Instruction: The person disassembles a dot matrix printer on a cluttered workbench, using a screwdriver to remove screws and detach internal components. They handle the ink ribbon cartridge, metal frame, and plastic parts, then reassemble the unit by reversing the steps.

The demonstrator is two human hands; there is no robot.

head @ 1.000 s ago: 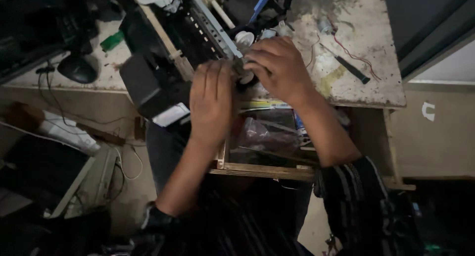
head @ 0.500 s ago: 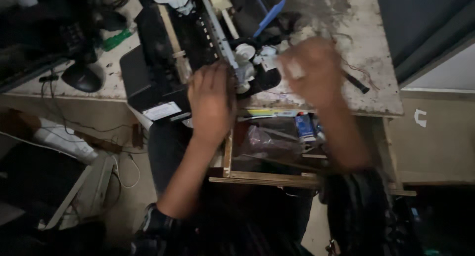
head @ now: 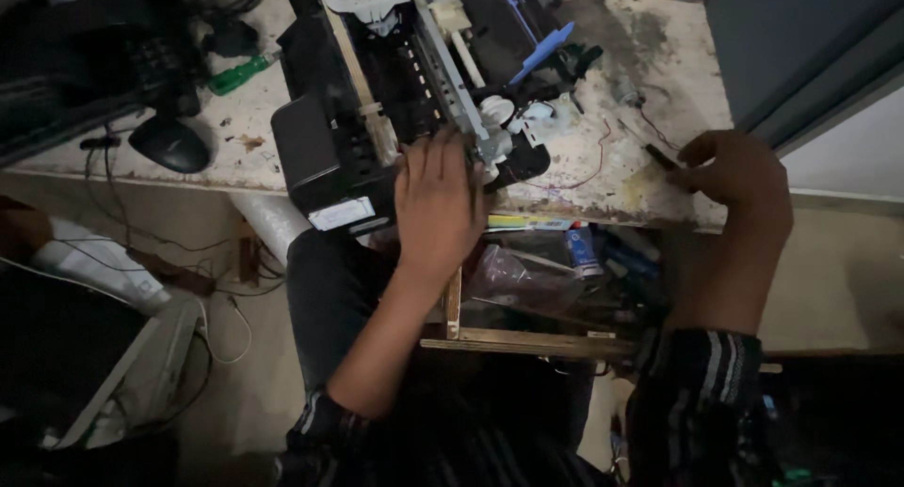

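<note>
The opened printer (head: 405, 82), black and stripped of its covers, lies tilted across the worn, stained workbench (head: 650, 54), filling the frame from about eleven to one o'clock, with its near corner hanging past the bench edge. We see our left hand (head: 438, 204) laid flat on that near end, fingers spread apart and pointing toward twelve, palm down on the black housing, gripping nothing. Just past the fingertips, at about one o'clock from the hand, sit the printer's white plastic gears (head: 513, 120) beside a long grey metal rail (head: 443, 63) and a blue lever (head: 541, 52). Our right hand (head: 739, 181) is at three o'clock, well apart from the printer, curled at the bench edge with its fingers closed together around a small dark tool (head: 662, 157); what kind of tool it is we cannot tell. A thin red wire (head: 589, 171) loops on the bench between the two hands. Below the bench edge, toward six o'clock, an open wooden drawer (head: 527, 341) holds a clear plastic bag (head: 513, 275) and a small blue bottle (head: 584, 247). Far off at ten o'clock lie a black computer mouse (head: 169, 143) and a green-handled screwdriver (head: 240, 73).
</note>
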